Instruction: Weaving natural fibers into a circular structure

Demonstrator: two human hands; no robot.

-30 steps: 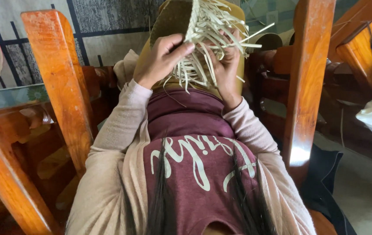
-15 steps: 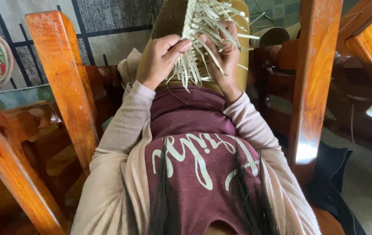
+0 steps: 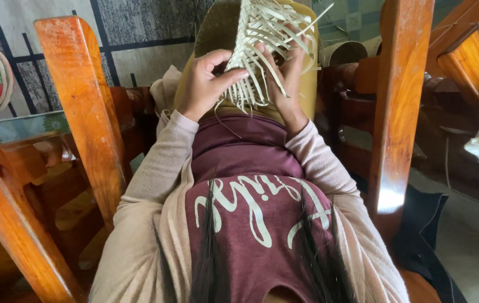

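Closest in, long dark hair (image 3: 208, 264) hangs over a maroon shirt (image 3: 250, 185) and beige sleeves (image 3: 155, 185). Up past the sleeves, both hands are on a woven strip (image 3: 256, 50) of pale straw, held upright against an olive form (image 3: 217, 28) that rests in the lap. The left hand (image 3: 203, 84) pinches loose strands (image 3: 242, 92) at the strip's lower edge between thumb and forefinger; the right hand (image 3: 284, 84) is wrapped round the strip from the other side, fingers closed on it, though strands hide the fingertips, so the exact grip is hard to call. Compared with a second ago, the left thumb has slid down onto the hanging ends and the whole piece sits higher in view, so the weaving has moved on to the bottom strands. Either side stand orange wooden posts (image 3: 82, 112); beyond them a grey patterned wall (image 3: 138, 28).
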